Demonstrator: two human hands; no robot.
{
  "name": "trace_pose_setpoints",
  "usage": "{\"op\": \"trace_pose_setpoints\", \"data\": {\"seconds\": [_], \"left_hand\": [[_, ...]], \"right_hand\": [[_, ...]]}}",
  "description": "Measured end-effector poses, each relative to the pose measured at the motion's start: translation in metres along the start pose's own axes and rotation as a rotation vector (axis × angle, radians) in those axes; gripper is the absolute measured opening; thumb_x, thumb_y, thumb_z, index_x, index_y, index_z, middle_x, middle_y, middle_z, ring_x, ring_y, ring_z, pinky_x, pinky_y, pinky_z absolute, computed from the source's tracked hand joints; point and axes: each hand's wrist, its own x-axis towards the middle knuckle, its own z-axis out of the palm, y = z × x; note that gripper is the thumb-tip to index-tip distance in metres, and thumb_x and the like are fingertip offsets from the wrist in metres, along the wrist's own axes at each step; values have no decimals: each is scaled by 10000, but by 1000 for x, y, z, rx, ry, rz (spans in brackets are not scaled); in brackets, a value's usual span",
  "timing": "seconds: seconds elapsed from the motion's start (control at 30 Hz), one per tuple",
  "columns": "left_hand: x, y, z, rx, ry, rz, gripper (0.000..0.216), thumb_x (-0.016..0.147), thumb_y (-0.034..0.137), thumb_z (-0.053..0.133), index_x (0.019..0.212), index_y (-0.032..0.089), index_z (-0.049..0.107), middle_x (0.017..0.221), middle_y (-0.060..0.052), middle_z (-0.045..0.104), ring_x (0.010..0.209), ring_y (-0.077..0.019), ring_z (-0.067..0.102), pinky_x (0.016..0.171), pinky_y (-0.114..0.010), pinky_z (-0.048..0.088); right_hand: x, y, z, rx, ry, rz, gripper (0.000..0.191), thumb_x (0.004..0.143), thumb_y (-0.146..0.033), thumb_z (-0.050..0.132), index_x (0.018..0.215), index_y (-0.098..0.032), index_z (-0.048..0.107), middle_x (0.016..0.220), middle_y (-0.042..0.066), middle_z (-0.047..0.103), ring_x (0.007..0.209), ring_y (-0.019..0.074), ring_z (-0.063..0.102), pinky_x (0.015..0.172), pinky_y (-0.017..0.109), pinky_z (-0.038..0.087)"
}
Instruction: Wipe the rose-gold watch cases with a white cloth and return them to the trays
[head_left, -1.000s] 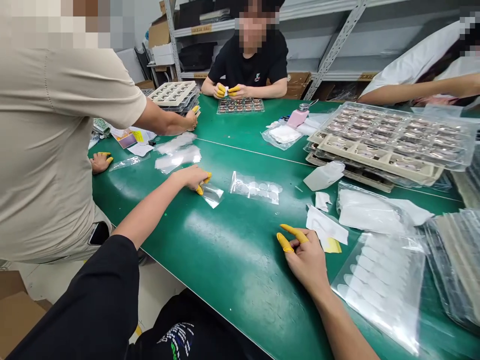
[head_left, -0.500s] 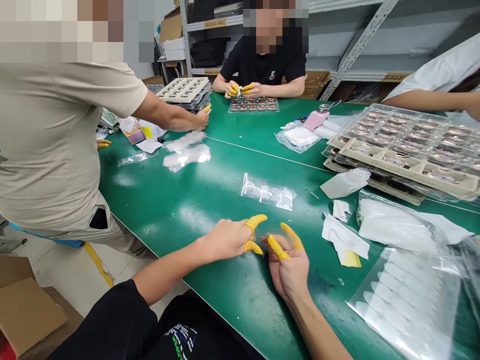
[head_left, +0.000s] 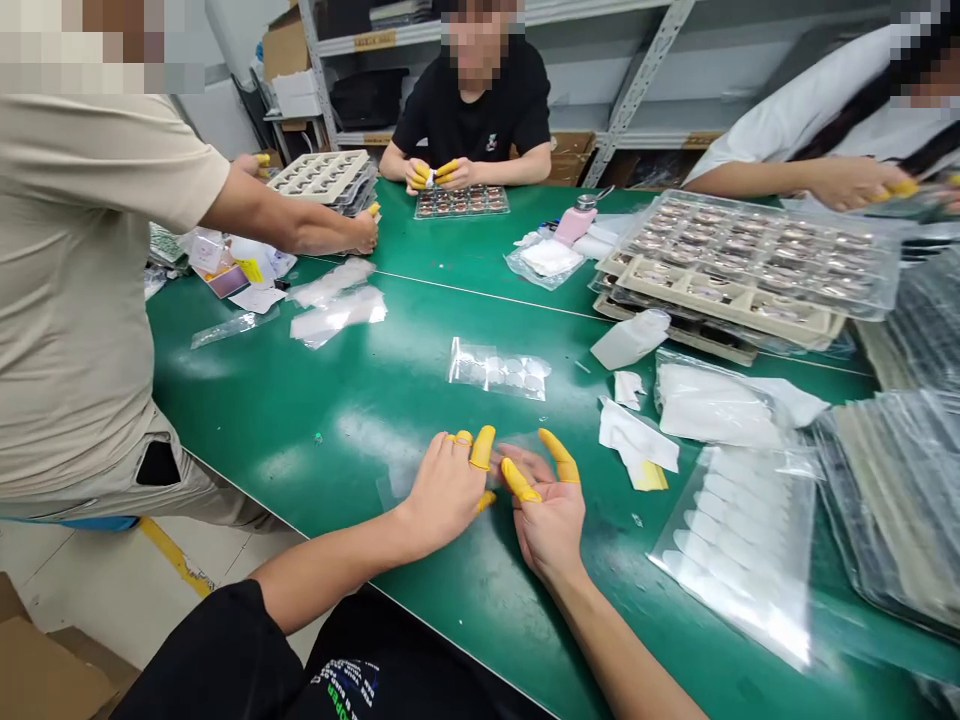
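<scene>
Both hands are close together over the near part of the green table, with yellow finger cots on several fingers. A thin clear plastic film (head_left: pixel 395 484) shows faintly beside and between them; its full outline is hard to make out. My left hand (head_left: pixel 444 495) is palm down, fingers bent over the film, thumb partly hidden underneath. Palm inward, my right hand (head_left: pixel 553 515) has its thumb bent toward the rear fingers at the film, and its index finger raised apart. Beyond the hands lies a clear strip with round white stickers (head_left: pixel 499 369).
To the right are crumpled white wipes (head_left: pixel 637 432), a bagged stack of white cloths (head_left: pixel 712 405), a clear sheet of round pieces (head_left: pixel 739 555) and stacked lens trays (head_left: pixel 739 255). A co-worker (head_left: pixel 480 110) works across the table; another (head_left: pixel 90 300) stands left.
The view has swung to the right, so things sit further left. My left hand has turned more palm down and its fingers have come over the film. My right hand stays close by.
</scene>
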Motion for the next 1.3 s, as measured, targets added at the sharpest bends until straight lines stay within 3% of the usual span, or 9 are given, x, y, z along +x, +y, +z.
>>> {"op": "trace_pose_setpoints", "data": {"seconds": [0.13, 0.3, 0.57, 0.7, 0.8, 0.9, 1.07, 1.2, 1.3], "left_hand": [[-2, -7, 9, 79, -44, 89, 403, 994, 236, 463, 1339, 51, 556, 1139, -208, 639, 1053, -313, 603, 871, -410, 460], [21, -50, -7, 137, -99, -34, 646, 1008, 462, 442, 1509, 56, 402, 1133, -226, 618, 1046, -344, 584, 839, -416, 437], [143, -269, -63, 232, -192, -475, 776, 980, 499, 399, 1584, 34, 249, 1529, -321, 374, 1393, -452, 388, 1111, -501, 293], [154, -320, -68, 155, -382, -608, 972, 891, 705, 438, 1598, 64, 252, 1624, -329, 240, 1487, -503, 248, 1160, -600, 204], [153, -290, -63, 178, -225, -613, 1069, 849, 737, 482, 1598, 22, 215, 1643, -349, 160, 1525, -510, 144, 1178, -624, 135], [153, -214, -46, 108, 134, -466, 897, 921, 692, 387, 1563, 69, 329, 1554, -297, 388, 1461, -455, 321, 1169, -554, 226], [155, -113, 1, -72, 87, -450, 639, 912, 556, 514, 1310, 67, 625, 1338, -286, 580, 1282, -457, 501, 1077, -547, 372], [149, -101, 8, -628, 171, -248, 406, 869, 359, 615, 1201, 130, 662, 1168, -175, 684, 1096, -306, 646, 1016, -458, 479], [128, -94, -5, -1200, -69, -1, 545, 757, 381, 788, 1230, 153, 645, 1001, -107, 730, 881, -234, 707, 895, -399, 550]], "right_hand": [[4, -5, -4, -24, 27, -28, 740, 704, -315, 870, 1322, -278, 466, 1001, 34, 761, 923, 218, 766, 898, 460, 623], [21, 0, -15, -134, 75, -171, 576, 763, -317, 811, 1249, -287, 503, 991, -5, 681, 856, 187, 747, 799, 407, 630], [35, 7, -23, -257, 38, -130, 550, 798, -349, 753, 1278, -292, 489, 963, -36, 586, 690, 104, 657, 684, 311, 591], [36, 8, -20, -223, 31, -100, 550, 796, -357, 738, 1274, -296, 473, 951, -42, 571, 663, 95, 638, 650, 294, 570], [37, 9, -19, -215, 15, -77, 520, 795, -348, 729, 1251, -288, 485, 943, -45, 558, 669, 88, 629, 662, 288, 567], [40, 10, -17, -218, 10, -52, 506, 792, -367, 728, 1230, -283, 487, 945, -45, 552, 686, 94, 635, 677, 292, 570], [44, 15, -14, -249, -32, -47, 515, 795, -414, 706, 1239, -282, 483, 961, -33, 560, 669, 93, 602, 665, 287, 560], [42, 5, -18, -499, 61, -263, 545, 836, -450, 655, 1317, -259, 484, 1111, 67, 581, 949, 199, 636, 841, 400, 571], [40, -19, -29, -868, 93, -540, 735, 752, -464, 779, 1396, -244, 501, 1400, 151, 504, 1368, 328, 455, 1159, 578, 363]]}}
